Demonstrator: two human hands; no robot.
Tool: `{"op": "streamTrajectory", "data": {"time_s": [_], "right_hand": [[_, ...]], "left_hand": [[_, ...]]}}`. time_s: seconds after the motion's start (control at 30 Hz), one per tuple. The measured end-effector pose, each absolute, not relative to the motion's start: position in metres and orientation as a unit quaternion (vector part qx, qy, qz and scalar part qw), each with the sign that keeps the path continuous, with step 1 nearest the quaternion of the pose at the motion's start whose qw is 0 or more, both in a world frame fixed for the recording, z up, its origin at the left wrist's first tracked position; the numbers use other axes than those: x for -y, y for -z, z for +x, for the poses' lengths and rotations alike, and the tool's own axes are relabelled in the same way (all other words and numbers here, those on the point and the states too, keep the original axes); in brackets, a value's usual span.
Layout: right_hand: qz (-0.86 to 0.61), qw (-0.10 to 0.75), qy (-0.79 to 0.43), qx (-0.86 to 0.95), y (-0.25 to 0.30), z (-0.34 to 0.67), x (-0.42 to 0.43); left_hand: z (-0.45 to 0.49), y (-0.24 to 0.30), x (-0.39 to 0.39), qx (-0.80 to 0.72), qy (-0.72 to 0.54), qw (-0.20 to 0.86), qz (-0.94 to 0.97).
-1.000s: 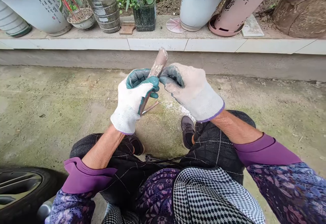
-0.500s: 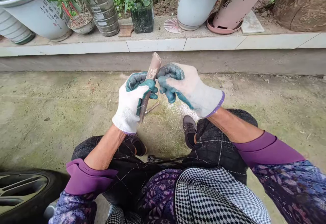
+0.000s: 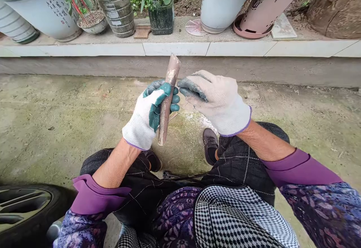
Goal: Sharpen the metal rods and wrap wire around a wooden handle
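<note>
My left hand (image 3: 149, 109), in a white glove with a green coated palm, is closed around a brown stick (image 3: 171, 77). Pale worn patches mark the stick near its upper end, and it stands tilted, with its top leaning right. A fine pale line crosses it beside my left thumb; whether this is a thread or wire I cannot tell. Just right of the stick is my right hand (image 3: 216, 99), also gloved, back turned up and fingers bent together. Whatever those fingers may hold is hidden.
White powder (image 3: 194, 120) and a thin stick (image 3: 173, 116) lie on the concrete floor between my shoes. Ahead runs a low tiled ledge (image 3: 175, 49) bearing several potted plants, including a white pot (image 3: 222, 5) and a pink pot (image 3: 262, 9). A wheel (image 3: 25, 210) is at lower left.
My right hand has turned so its back faces up, hiding more of the fingers. The stick has shifted slightly in my left hand, and more of its lower end shows.
</note>
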State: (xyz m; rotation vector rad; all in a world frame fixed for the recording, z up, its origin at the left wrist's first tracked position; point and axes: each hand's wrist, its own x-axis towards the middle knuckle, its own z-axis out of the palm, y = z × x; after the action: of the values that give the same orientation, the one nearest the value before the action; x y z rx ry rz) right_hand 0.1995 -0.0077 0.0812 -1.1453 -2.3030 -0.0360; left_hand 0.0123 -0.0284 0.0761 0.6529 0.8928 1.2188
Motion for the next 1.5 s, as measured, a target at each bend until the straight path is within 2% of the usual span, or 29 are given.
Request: {"op": "streamTrajectory", "data": {"time_s": [0.17, 0.53, 0.67, 0.9, 1.03, 1.27, 1.37, 1.5], "right_hand": [[-0.433, 0.254, 0.024, 0.864, -0.080, 0.198, 0.006], [-0.443, 0.214, 0.014, 0.871, -0.084, 0.192, 0.006], [-0.434, 0.247, -0.012, 0.866, -0.086, 0.195, 0.005], [-0.402, 0.361, -0.165, 0.825, -0.089, 0.202, 0.012], [-0.390, 0.411, -0.210, 0.797, -0.093, 0.202, 0.016], [-0.381, 0.425, -0.304, 0.762, -0.094, 0.196, 0.020], [-0.372, 0.414, -0.250, 0.792, -0.090, 0.191, 0.027], [-0.376, 0.348, -0.062, 0.856, -0.087, 0.184, 0.040]], "left_hand": [[0.014, -0.079, 0.031, -0.396, -0.533, 0.685, 0.298], [0.014, -0.079, 0.031, -0.411, -0.552, 0.626, 0.368], [0.013, -0.081, 0.030, -0.412, -0.549, 0.635, 0.356], [0.013, -0.084, 0.031, -0.420, -0.539, 0.655, 0.322], [0.016, -0.084, 0.033, -0.422, -0.541, 0.633, 0.360], [0.019, -0.086, 0.048, -0.424, -0.580, 0.567, 0.402], [0.017, -0.083, 0.062, -0.436, -0.588, 0.562, 0.386], [0.012, -0.081, 0.081, -0.434, -0.603, 0.564, 0.361]]}}
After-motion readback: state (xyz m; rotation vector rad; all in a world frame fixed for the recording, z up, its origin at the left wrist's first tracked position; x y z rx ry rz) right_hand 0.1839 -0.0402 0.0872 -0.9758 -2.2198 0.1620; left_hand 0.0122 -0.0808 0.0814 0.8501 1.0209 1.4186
